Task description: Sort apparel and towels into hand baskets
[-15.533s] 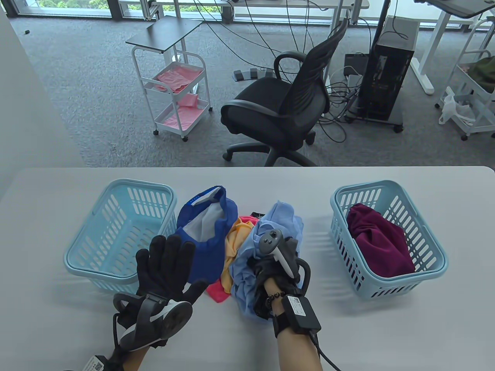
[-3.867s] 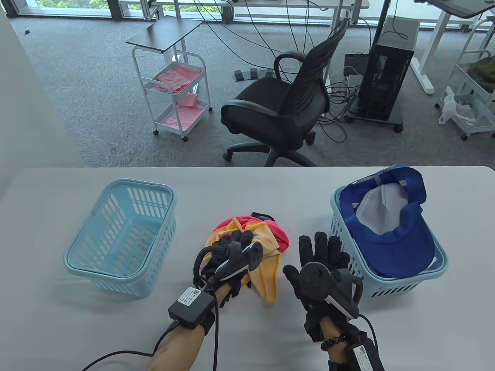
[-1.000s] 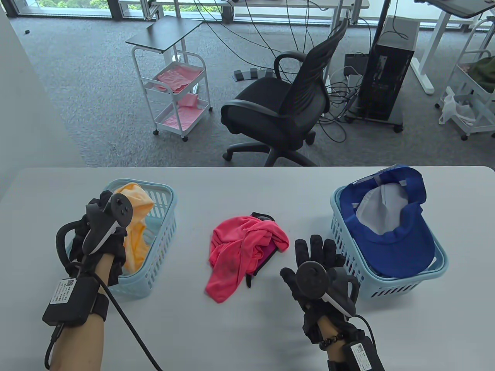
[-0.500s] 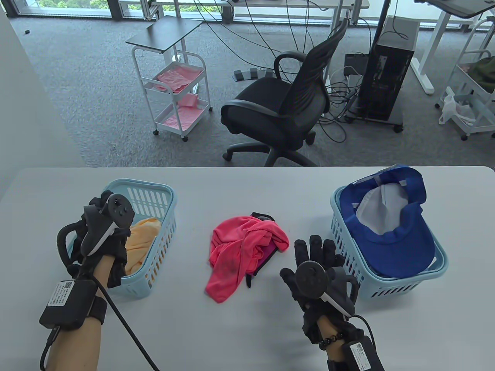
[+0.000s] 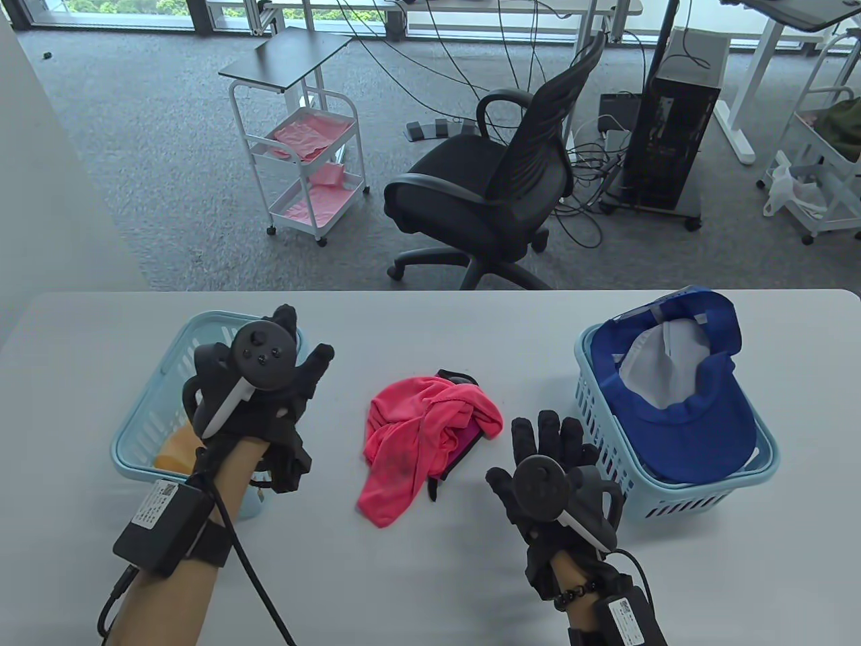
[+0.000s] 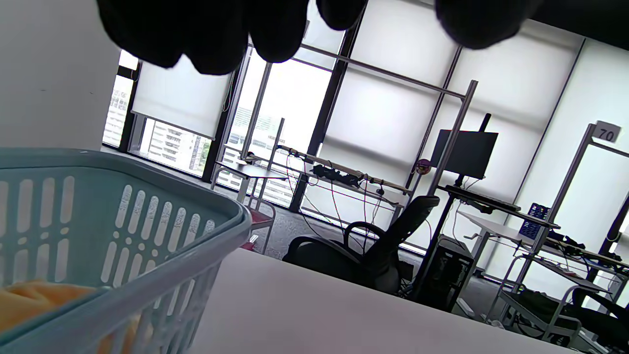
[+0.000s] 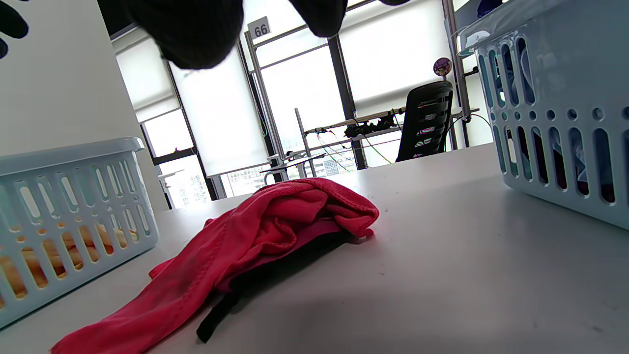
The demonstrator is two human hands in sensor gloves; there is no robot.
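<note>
Now your left hand [image 5: 266, 383], fingers spread and empty, is leaving the left basket [image 5: 144, 464] at nine o'clock; the orange towel [image 5: 176, 449] has dropped in, the pink cloth [image 5: 420, 441] comes next.

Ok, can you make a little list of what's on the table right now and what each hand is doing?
left basket: light blue, holds an orange cloth
right basket: light blue, piled up, blue cap on top
middle of table: pink cloth lying loose, something dark under it
left hand: above the left basket, fingers spread, holding nothing
right hand: open, between the pink cloth and the right basket, holding nothing
left to sort: the pink cloth and what lies under it
</note>
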